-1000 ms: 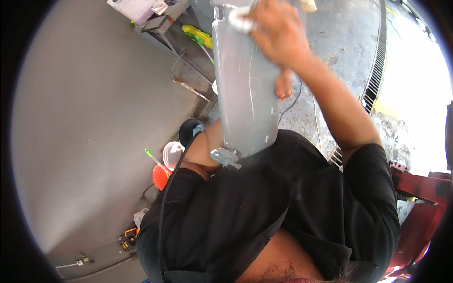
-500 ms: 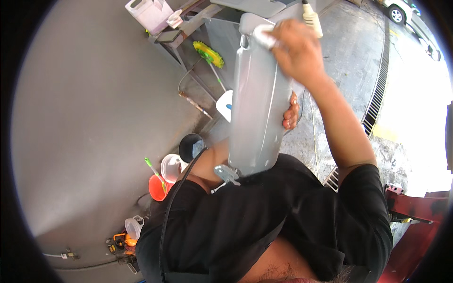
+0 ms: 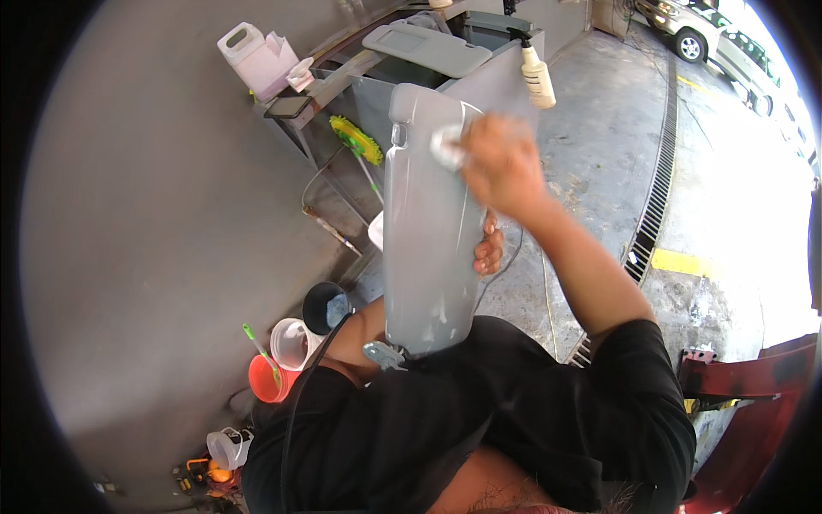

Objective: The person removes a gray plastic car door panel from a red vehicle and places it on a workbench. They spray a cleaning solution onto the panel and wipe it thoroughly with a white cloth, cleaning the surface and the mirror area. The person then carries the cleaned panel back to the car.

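Observation:
A long grey car sun visor [image 3: 425,248] stands lengthwise in front of my chest, its lower end against my black shirt. At that end a grey hinge bracket [image 3: 384,355] sticks out to the left. My left hand [image 3: 489,248] supports the visor from behind; its fingers curl round the right edge, and the palm is hidden. My right hand [image 3: 505,167], blurred by motion, is closed on a white pad [image 3: 446,147] pressed to the visor's upper face. Pale marks and glossy reflections show on the visor's surface.
Ahead, a second grey visor [image 3: 428,49] lies across a bench. A cream spray bottle [image 3: 536,75] hangs at its right side; a pinkish jug [image 3: 257,60] sits left. Buckets [image 3: 267,379] and a yellow mop head [image 3: 355,140] are at left. Red metal equipment [image 3: 749,377] stands right.
My right hand and the white pad have slid a little down the visor toward me. The whole view has shifted, showing more of the bench. My left hand keeps its hold.

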Demonstrator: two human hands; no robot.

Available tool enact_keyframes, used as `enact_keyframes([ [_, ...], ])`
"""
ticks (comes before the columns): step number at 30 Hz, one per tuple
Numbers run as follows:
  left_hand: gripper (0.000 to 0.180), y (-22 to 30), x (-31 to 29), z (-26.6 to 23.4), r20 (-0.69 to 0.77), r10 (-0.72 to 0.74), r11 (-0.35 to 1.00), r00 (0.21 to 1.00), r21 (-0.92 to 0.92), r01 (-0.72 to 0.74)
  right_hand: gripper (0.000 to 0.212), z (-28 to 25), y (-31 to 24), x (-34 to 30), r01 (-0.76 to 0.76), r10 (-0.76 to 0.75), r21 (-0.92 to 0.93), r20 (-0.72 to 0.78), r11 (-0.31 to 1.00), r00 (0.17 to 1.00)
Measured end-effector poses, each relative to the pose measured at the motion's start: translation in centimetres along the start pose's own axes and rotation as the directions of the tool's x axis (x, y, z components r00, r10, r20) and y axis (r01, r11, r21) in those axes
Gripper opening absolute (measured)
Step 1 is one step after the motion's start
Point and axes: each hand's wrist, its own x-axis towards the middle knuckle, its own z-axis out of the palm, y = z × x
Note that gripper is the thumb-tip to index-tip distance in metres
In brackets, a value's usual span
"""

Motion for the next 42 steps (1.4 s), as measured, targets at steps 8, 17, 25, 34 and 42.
enact_keyframes([
  [8, 0.046, 4.5, -4.8, -1.3, -0.126, -0.013, 0.996, 0.992, -0.091, 0.002, 0.022, 1.7, -8.0, -7.3, 0.213, -0.218, 0.448, -0.042, 0.868, 0.975],
  [17, 0.051, 8.0, -4.9, -3.4, 0.086, 0.094, 0.993, 0.992, 0.067, -0.1, 0.037, 1.5, -6.2, 1.7, 0.05, 0.005, 0.327, -0.165, 0.944, 0.986],
  [25, 0.044, 11.4, -5.3, -3.9, 0.086, 0.107, 0.993, 0.99, 0.042, -0.111, 0.032, 9.1, -5.6, 4.0, 0.104, -0.104, 0.106, -0.011, 0.989, 0.995],
  [34, 0.038, 14.6, -9.4, -7.4, 0.206, 0.167, 0.982, 0.964, -0.117, -0.146, 0.04, 7.9, -13.5, -5.7, -0.352, -0.092, 0.648, 0.548, 0.675, 0.831],
  [42, 0.021, 17.7, -9.7, -5.5, 0.083, 0.157, 0.973, 0.984, -0.186, -0.14, 0.038, 13.1, -12.3, 5.6, -0.015, 0.003, 0.208, 0.059, 0.978, 0.998],
])
